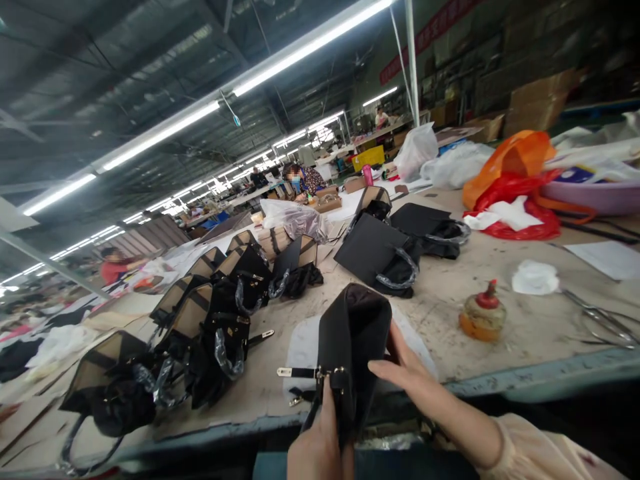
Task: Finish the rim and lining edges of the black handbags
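A black handbag [336, 337] stands tilted at the table's near edge, its mouth gaping toward me and dark inside. Gold-coloured metal fittings and a strap with a metal end plate [286, 373] show on its left side. My left hand [320, 443] grips the bag low down by the fittings, with a finger pressed against them. On the other side, my right hand [406, 365] holds the bag's wall, thumb at the opening and fingers behind the panel. Part of a white sheet [303, 340] lies beneath the bag.
Several black handbags [220, 333] crowd the table's left, with more black bags [375, 253] behind mine. A squat bottle with a red top [484, 313], scissors [600, 317], crumpled white paper [535, 277] and plastic bags [520, 173] lie rightward. Other people work farther back.
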A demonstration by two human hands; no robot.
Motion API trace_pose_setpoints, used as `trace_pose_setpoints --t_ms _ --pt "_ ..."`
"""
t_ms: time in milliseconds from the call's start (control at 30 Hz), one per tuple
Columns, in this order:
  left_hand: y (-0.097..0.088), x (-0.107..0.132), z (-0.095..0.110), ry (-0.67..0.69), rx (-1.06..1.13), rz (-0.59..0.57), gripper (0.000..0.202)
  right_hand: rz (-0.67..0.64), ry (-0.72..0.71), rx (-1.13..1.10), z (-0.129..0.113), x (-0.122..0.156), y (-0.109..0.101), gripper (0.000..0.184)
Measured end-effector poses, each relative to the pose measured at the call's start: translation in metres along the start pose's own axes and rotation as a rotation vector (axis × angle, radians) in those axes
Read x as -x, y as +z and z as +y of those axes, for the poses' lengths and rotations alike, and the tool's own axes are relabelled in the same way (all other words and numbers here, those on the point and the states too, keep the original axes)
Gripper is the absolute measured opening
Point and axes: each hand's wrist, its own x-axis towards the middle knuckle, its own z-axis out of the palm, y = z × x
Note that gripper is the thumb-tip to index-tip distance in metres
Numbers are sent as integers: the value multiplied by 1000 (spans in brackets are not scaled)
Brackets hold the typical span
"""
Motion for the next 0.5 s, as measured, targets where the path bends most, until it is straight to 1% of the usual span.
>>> trace_pose_setpoints --t_ms 33,100,200,233,300,400,500 --pt "0 0 5 0 8 -32 68 -16 24 -32 1 4 0 88" --pt "0 0 13 3 28 -91 70 -69 105 -106 4 11 0 74" --pt "3 0 17 31 39 -144 70 -219 278 -190 6 17 2 51" --pt "5 0 17 47 40 -148 70 -268 319 -204 7 18 4 47" --pt "8 1 16 92 33 -147 71 -317 369 -218 9 18 6 46" --pt "13 1 16 181 12 -151 72 -350 382 -178 11 16 3 47" --pt "12 3 16 238 -8 -99 76 -339 321 -66 11 18 -5 44"
